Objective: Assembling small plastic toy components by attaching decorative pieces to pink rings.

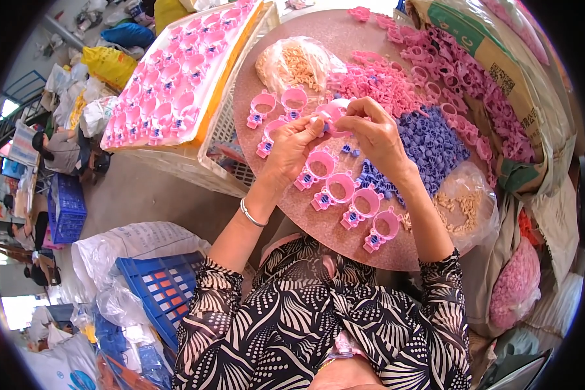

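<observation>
Above the middle of the round table [292, 224], both my hands grip one pink ring-shaped plastic part [332, 112]. My left hand [292, 148] pinches its left side between thumb and fingers. On the other side my right hand [378, 133] has its fingertips closed on the part; they hide some of it. Several pink rings with small blue pieces [351, 221] at their bases lie in a row below the hands, and more are left of my left hand. A heap of blue plastic pieces [435, 146] is right of my right hand, with small pink pieces [377, 88] behind it.
Clear bags hold beige pieces [296, 68] at the table's back left and right edge. Finished-looking pink rings fill a white tray [169, 78] on a crate [227, 156]. A sack [500, 71] spills pink rings at right. A blue basket [156, 286] stands lower left; people [62, 153] sit beyond.
</observation>
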{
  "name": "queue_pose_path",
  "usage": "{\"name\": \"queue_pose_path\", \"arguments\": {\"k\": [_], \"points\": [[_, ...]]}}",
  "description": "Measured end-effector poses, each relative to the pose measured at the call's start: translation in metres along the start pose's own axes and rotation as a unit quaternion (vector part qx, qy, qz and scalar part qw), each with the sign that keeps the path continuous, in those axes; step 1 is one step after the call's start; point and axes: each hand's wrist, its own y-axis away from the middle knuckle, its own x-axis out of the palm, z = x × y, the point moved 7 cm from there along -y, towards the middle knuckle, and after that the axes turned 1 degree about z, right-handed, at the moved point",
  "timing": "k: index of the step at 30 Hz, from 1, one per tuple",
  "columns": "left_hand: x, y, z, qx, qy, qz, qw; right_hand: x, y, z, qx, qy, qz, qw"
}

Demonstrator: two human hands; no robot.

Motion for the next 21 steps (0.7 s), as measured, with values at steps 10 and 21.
{"name": "queue_pose_path", "arguments": {"k": [10, 21], "points": [[0.012, 0.005, -0.011, 0.047, -0.113, 0.003, 0.992, -0.002, 0.003, -0.011, 0.083, -0.067, 0.030, 0.994], [0.024, 0.017, -0.025, 0.106, -0.337, -0.042, 0.935, 0.004, 0.013, -0.034, 0.347, -0.127, 0.041, 0.929]]}}
